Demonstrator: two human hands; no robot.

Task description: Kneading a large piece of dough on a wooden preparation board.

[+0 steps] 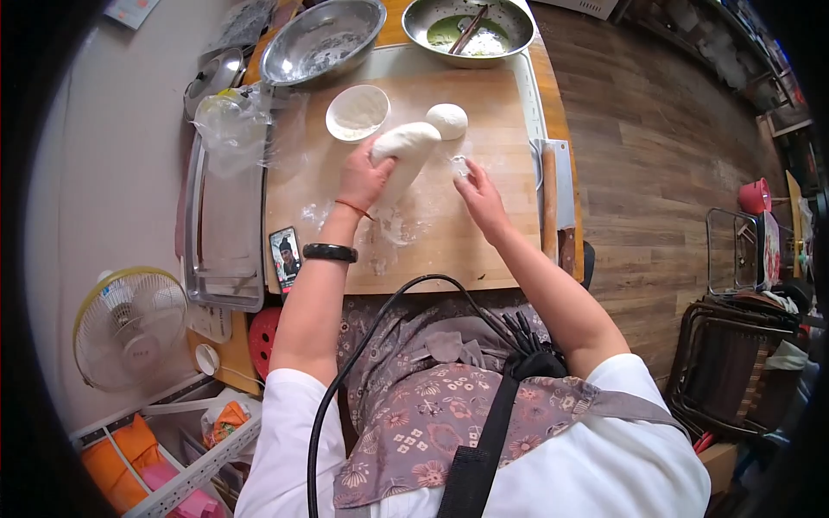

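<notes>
My left hand (366, 176) grips a long, smooth piece of white dough (409, 144), thumb on its near side. The dough is tilted over the wooden board (304, 188), and its far end comes close to a round dough ball (447, 121). To the right, my right hand (480, 197) is apart from the dough, its thumb and fingers spread. White flour or a scrap of dough shows by its fingertips; I cannot tell which. A white bowl of flour (358, 113) stands just beyond my left hand. Loose flour (398, 226) is scattered across the board.
A metal basin (324, 42) and a metal bowl of green liquid (447, 32) with chopsticks stand behind the board. Along its right edge lie a rolling pin (549, 201) and a cleaver (565, 194). At left are a phone (285, 256), a metal tray (227, 226) and a plastic bag (233, 126).
</notes>
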